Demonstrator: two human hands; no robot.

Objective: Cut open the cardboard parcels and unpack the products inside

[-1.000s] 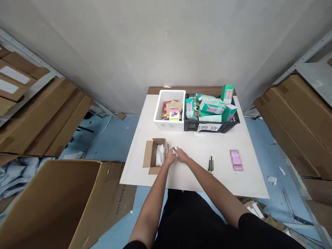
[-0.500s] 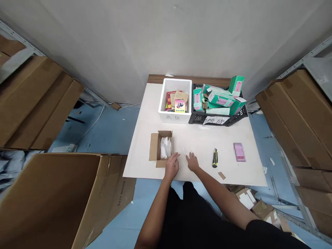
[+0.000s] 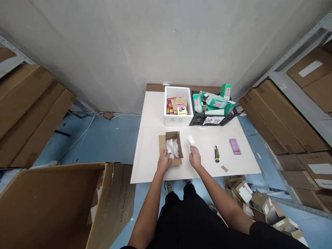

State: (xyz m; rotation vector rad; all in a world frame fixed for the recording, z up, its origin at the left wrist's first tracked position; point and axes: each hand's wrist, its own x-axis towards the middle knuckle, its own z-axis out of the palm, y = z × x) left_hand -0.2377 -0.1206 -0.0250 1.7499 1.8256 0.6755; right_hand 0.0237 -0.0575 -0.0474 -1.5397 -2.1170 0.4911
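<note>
A small open cardboard box (image 3: 163, 142) with crumpled white packing (image 3: 172, 147) inside sits on the white table (image 3: 150, 152). My left hand (image 3: 164, 162) grips the box's near left corner. My right hand (image 3: 195, 158) is just right of the box, fingers closed, with a small white piece (image 3: 190, 140) at its fingertips, seemingly pinched. A yellow-and-black utility knife (image 3: 217, 154) lies further right, apart from both hands.
At the back stand a white foam bin (image 3: 178, 120) of packets and a black crate (image 3: 197, 120) of green boxes (image 3: 215, 102). A pink item (image 3: 234, 146) and a brown scrap (image 3: 224, 168) lie right. A large open carton (image 3: 52, 204) stands lower left; cardboard scraps (image 3: 246, 193) lie on the floor.
My hands moved apart from the middle: the left went to the small box's corner, the right lifted a small white piece. My view shifted, so the table looks smaller.
</note>
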